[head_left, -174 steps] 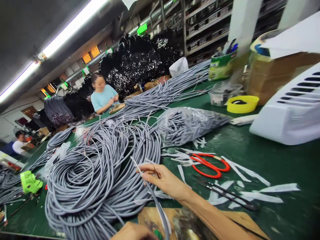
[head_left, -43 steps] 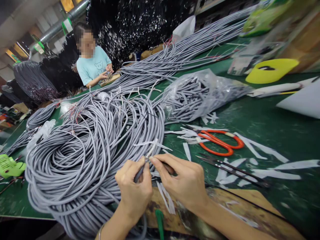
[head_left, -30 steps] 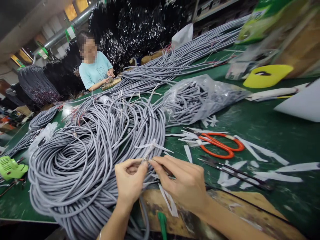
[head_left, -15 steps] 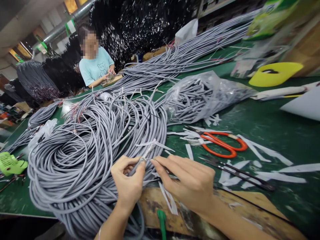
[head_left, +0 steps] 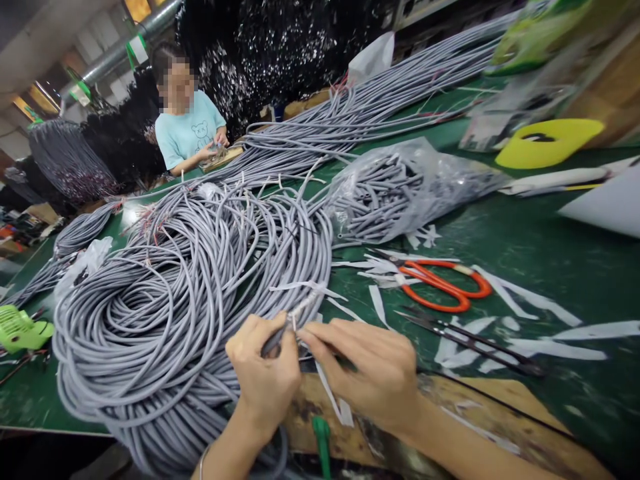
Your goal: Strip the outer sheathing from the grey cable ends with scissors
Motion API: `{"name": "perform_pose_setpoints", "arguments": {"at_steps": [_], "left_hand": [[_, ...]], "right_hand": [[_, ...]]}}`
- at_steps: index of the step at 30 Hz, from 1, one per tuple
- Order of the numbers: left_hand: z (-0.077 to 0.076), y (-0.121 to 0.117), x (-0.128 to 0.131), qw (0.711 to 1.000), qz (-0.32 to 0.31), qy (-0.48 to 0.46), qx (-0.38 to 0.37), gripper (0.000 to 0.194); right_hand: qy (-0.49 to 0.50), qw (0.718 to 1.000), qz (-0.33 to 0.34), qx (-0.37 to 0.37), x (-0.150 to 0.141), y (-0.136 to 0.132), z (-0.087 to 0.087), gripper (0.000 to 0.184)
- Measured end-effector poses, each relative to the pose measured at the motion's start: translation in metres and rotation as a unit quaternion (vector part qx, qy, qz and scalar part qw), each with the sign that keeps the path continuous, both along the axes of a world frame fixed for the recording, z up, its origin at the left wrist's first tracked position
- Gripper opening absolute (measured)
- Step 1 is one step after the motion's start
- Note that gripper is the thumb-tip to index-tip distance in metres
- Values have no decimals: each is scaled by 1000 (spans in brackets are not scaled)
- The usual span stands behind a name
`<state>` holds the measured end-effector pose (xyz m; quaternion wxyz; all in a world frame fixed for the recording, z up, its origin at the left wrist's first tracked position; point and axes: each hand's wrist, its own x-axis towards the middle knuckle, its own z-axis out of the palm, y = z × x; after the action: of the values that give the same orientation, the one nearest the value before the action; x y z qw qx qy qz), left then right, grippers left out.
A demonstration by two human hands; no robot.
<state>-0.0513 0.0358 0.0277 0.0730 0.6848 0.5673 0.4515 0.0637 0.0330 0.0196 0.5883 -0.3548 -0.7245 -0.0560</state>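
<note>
Thumb and fingers of my left hand (head_left: 265,377) are closed around a grey cable (head_left: 273,343) near its end. The stripped tip (head_left: 306,307) points up and right, with pale, silvery material showing beyond the grey jacket. My right hand (head_left: 367,370) is pinched right beside the jacket's edge, on what looks like a thin strand from the cable; the fingertips partly hide it. Narrow white strips lie across and behind the tip. A large coil of grey cable (head_left: 145,313) lies directly beyond and left of my hands.
Red-handled scissors (head_left: 445,285) and black tweezers (head_left: 473,343) lie to the right among white strips (head_left: 555,349). Beyond are a bag of cut cable pieces (head_left: 390,193) and a yellow ring (head_left: 550,143). A stained board (head_left: 415,427) lies under my hands. Across the table sits a person (head_left: 190,127).
Earlier my right hand held up a cable end alone; then both hands came together at the stripped end. Over the last second, the tip has tilted further right, while my fingers make small movements there.
</note>
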Motion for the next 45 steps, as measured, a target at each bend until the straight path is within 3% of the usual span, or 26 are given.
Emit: {"name": "perform_pose_setpoints", "arguments": {"at_steps": [2, 3, 7, 10, 17, 23, 27, 30, 32, 37, 45], "left_hand": [[-3, 7, -3, 999, 24, -23, -41, 13], [-5, 10, -4, 996, 29, -48, -65, 12], [-4, 14, -6, 970, 21, -207, -124, 14], [-1, 11, -3, 958, 3, -254, -131, 16], [1, 6, -4, 971, -29, -204, -120, 16], [4, 1, -2, 994, -51, -87, -47, 14], [0, 2, -1, 998, -39, -42, -30, 16], [-5, 9, -1, 996, 5, -46, -75, 14], [-6, 13, -1, 990, 18, -95, -106, 13], [-1, 13, 0, 958, -10, -255, -134, 20], [-1, 9, -2, 946, -48, -278, -162, 24]], "right_hand": [[-27, 995, 72, 70, -1, -6, 3, 26], [-29, 993, 95, 72, 0, -7, 5, 26], [27, 997, -16, -71, 7, 3, 2, 17], [25, 993, -61, -93, 9, 14, -3, 19], [3, 991, -67, -112, 3, 14, -6, 26], [32, 989, -46, -138, 5, 17, -6, 23], [18, 997, -37, -65, 2, 9, -4, 21], [-25, 996, 76, 38, -2, -2, 1, 28], [-29, 993, 108, 41, -1, -5, 3, 27], [6, 995, -87, -50, 8, 11, -2, 18], [-6, 991, -90, -101, 4, 17, -5, 30]]}}
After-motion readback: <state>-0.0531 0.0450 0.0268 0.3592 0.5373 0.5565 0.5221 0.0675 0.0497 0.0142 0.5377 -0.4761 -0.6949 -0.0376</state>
